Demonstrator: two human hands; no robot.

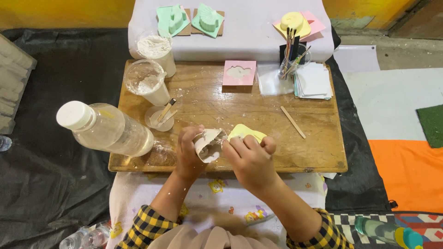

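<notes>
fingers (187, 143) grip crumpled paper cup (208, 144) | soft yellow mould (247, 132) | worn wooden board (258, 110)

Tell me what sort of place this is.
Likely a floor-level plaster-casting craft corner: cups of white powder, coloured moulds and a low wooden board, where the left hand holds a plaster-smeared cup.

clear bottle (108, 129) | powder cups (152, 69) | pink mould (239, 73) | brush holder (291, 57) | wooden stick (293, 122)
</notes>
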